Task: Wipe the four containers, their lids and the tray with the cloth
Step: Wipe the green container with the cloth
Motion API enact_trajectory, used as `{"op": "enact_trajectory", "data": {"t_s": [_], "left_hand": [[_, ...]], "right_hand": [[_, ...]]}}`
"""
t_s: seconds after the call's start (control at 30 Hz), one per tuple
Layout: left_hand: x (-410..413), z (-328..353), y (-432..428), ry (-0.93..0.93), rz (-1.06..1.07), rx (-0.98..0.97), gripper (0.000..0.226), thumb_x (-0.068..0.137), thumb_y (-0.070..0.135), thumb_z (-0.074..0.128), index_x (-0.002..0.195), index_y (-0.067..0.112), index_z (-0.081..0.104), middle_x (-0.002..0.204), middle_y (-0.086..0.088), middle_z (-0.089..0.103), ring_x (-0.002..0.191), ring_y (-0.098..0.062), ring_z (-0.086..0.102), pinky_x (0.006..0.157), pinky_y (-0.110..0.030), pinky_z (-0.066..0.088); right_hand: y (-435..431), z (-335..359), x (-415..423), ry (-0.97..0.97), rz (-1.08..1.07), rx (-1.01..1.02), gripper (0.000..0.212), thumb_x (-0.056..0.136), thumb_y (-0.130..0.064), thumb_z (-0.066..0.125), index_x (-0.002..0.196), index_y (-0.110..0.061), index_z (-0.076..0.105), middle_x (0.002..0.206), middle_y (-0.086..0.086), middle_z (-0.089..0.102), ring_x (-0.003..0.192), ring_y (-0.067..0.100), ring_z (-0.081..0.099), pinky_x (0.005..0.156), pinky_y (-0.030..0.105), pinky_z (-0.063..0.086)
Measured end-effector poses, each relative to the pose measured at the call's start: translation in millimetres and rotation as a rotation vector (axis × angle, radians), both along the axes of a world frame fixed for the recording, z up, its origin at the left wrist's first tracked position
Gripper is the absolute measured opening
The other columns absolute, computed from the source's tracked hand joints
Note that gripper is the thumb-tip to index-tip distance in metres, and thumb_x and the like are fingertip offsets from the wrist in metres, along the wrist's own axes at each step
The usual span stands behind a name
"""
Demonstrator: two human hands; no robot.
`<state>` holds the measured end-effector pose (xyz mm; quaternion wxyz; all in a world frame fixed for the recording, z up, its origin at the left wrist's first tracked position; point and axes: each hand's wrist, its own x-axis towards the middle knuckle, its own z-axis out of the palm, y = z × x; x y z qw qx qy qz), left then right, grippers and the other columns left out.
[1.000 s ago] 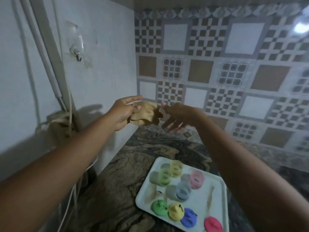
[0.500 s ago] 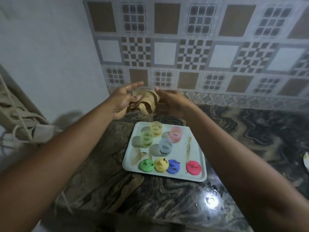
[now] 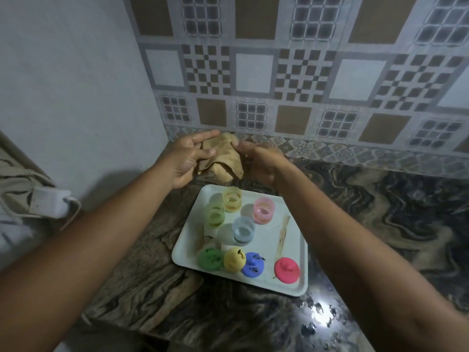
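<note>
Your left hand (image 3: 186, 160) and right hand (image 3: 257, 163) both pinch the cloth (image 3: 224, 158) between them, probably to open it before wiping the tray (image 3: 269, 236) close behind your hands.

light: dim | glare: bright spot on countertop (image 3: 320, 306) | focus: soft | edges: wide-angle bending

Saw dark marbled table (image 3: 380, 224), brown and black swirls, with bright glare spot (image 3: 321, 309) near front edge. Noted patterned tile wall (image 3: 304, 72) behind it: brown squares, white squares, checker and grid blocks, ornate border strip (image 3: 355, 151) along bottom. Logged plain pale wall (image 3: 76, 85) at left. Spotted white plug box (image 3: 50, 205) with thin cable (image 3: 74, 212) far left, against crumpled beige fabric (image 3: 15, 184).
</note>
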<state>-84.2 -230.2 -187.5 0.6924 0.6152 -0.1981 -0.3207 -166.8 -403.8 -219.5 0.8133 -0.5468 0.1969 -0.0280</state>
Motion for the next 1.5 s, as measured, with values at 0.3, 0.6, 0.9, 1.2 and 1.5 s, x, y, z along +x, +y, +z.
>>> {"op": "enact_trajectory", "data": {"t_s": [0.3, 0.6, 0.9, 1.2, 1.5], "left_hand": [[1, -26, -28, -0.195, 0.214, 0.237, 0.044, 0.088, -0.007, 0.064, 0.13, 0.008, 0.061, 0.117, -0.014, 0.07, 0.099, -0.017, 0.07, 0.084, -0.033, 0.059], [7, -63, -13, -0.82, 0.042, 0.673, 0.017, 0.078, 0.03, 0.081, 0.085, 0.02, 0.071, 0.079, 0.009, 0.063, 0.071, -0.002, 0.058, 0.064, -0.024, 0.045], [7, -59, 2, -0.806, -0.203, 0.519, 0.018, 0.076, 0.024, 0.083, 0.091, 0.015, 0.077, 0.081, 0.002, 0.075, 0.074, -0.005, 0.069, 0.065, -0.012, 0.05], [23, -132, 42, -1.227, -0.507, 0.853, 0.038, 0.09, 0.028, 0.068, 0.127, 0.018, 0.064, 0.133, -0.002, 0.061, 0.124, -0.025, 0.051, 0.102, -0.038, 0.042], [33, -181, 53, -1.403, -0.431, 0.722, 0.011, 0.086, 0.016, 0.07, 0.096, 0.017, 0.077, 0.111, 0.0, 0.069, 0.111, -0.026, 0.056, 0.083, -0.047, 0.053]], "right_hand": [[-34, -16, 5, -0.11, -0.215, -0.21, 0.063, 0.076, 0.002, 0.086, 0.129, -0.01, 0.054, 0.121, 0.013, 0.064, 0.108, 0.029, 0.07, 0.091, 0.046, 0.062], [-18, -38, -20, 0.1, 0.096, -1.086, 0.038, 0.076, -0.025, 0.09, 0.111, -0.015, 0.078, 0.099, 0.003, 0.076, 0.087, 0.015, 0.071, 0.082, 0.028, 0.06], [12, -52, -42, 0.159, 0.315, -1.101, 0.018, 0.089, -0.024, 0.077, 0.088, -0.025, 0.06, 0.077, -0.01, 0.058, 0.068, 0.003, 0.054, 0.054, 0.009, 0.039], [30, -81, -63, 0.17, -0.22, -0.599, 0.029, 0.09, 0.009, 0.049, 0.085, -0.016, 0.062, 0.074, 0.0, 0.063, 0.059, 0.0, 0.062, 0.051, 0.021, 0.049], [39, -94, -59, 0.285, -0.289, -0.432, 0.032, 0.109, -0.028, 0.046, 0.104, -0.004, 0.068, 0.088, 0.009, 0.072, 0.08, 0.026, 0.071, 0.078, 0.056, 0.061]]}}
